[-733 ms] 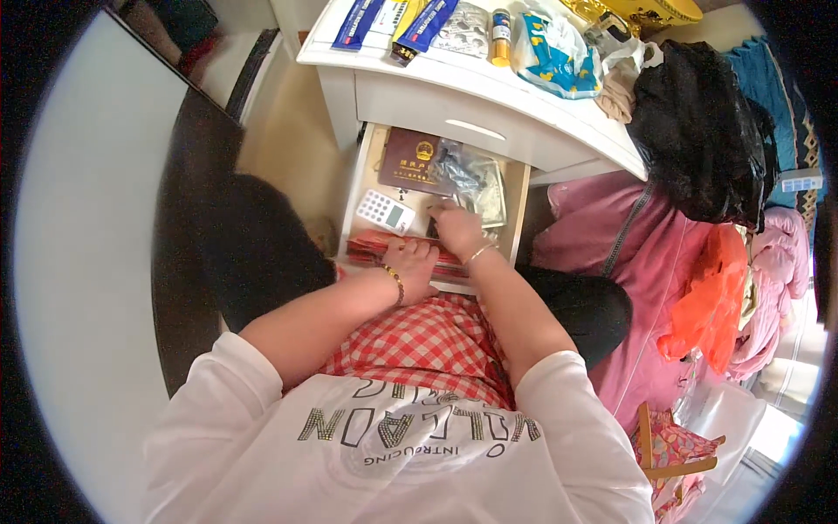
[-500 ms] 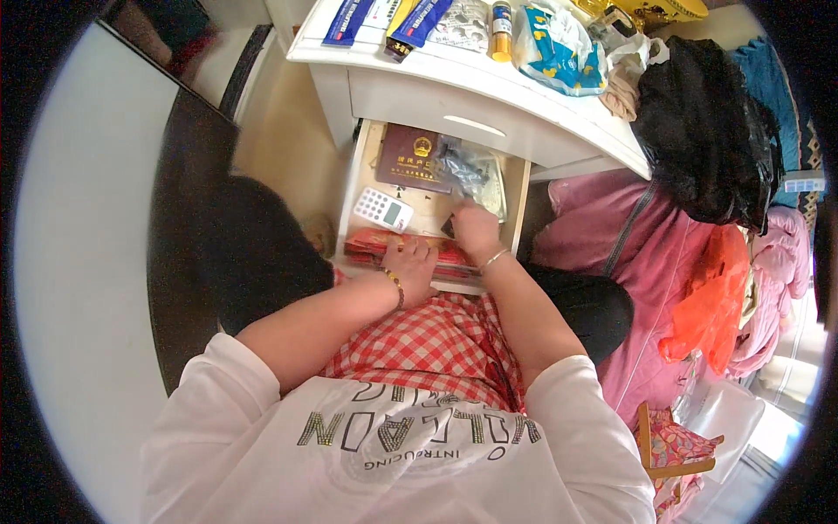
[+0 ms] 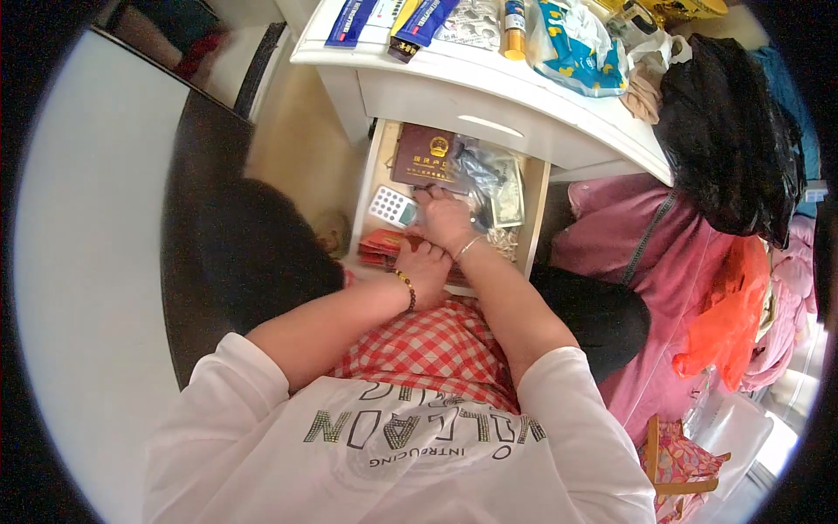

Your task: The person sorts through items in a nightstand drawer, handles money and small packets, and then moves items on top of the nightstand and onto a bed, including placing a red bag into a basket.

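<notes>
The drawer is pulled out in front of me. My left hand is at its near edge, fingers bent over a stack of red packets; the thumb is hidden. My right hand crosses just beyond it, fingertips closed together beside a white calculator. A small dark bit shows at those fingertips, too small to name. Behind them lies a maroon booklet with a gold emblem. A crumpled clear plastic bag and a banknote-like paper lie to its right.
Above the drawer, the white tabletop holds blue tube packs, a glue stick-like tube and a white-blue bag. A black bag and an orange-red bag are on the right, by pink fabric.
My right hand has moved left and away from me, from the drawer's right side to beside the calculator. My left hand stays at the red packets, which show less now. The view has shifted slightly.
</notes>
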Tool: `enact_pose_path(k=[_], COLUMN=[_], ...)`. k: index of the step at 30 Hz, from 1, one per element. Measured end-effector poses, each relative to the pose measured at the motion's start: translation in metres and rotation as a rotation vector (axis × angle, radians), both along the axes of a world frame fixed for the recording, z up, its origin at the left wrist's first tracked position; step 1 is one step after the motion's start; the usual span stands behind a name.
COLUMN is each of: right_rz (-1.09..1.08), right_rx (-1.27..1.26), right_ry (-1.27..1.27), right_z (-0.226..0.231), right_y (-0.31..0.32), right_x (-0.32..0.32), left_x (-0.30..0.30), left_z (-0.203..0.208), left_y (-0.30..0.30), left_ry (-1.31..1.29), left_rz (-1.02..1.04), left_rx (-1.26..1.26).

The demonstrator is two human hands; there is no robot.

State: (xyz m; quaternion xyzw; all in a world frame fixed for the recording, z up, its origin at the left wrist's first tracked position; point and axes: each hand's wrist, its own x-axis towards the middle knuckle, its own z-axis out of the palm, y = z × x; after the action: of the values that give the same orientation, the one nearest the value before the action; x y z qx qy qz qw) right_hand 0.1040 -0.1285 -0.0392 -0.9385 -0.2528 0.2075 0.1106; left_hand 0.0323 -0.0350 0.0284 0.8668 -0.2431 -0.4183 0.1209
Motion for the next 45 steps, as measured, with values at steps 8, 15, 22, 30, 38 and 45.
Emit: enact_pose_path(k=[8,15,22,30,38,45], right_rz=[0.204,0.082,0.028,-0.358,-0.352,-0.441], right_rx=[-0.235,-0.312,-0.014,0.226,0.233,0.236], right_ry=[0.021,-0.011,0.039,0.636,0.558,0.447], right_z=[0.016,0.005,0.000,-0.049,-0.040,-0.070], right_y=[0.008,-0.034,0.012,0.077,0.086,0.071], right_x=[0.008,-0.002,0.011,0.024,0.023,0.022], left_x=[-0.001,-0.002,-0.006,-0.028,-0.011,-0.024], left_z=[-0.002,0.000,-0.005,-0.064,-0.018,-0.039], left_y=[0.002,0.002,0.002,-0.001,0.007,-0.002], left_ry=[-0.019,-0.047,-0.053,-0.605,-0.212,-0.510], left_rz=[-0.016,0.051,0.003,0.129,0.114,0.173], left_rx=[-0.019,-0.042,0.000,-0.335,-0.233,-0.273])
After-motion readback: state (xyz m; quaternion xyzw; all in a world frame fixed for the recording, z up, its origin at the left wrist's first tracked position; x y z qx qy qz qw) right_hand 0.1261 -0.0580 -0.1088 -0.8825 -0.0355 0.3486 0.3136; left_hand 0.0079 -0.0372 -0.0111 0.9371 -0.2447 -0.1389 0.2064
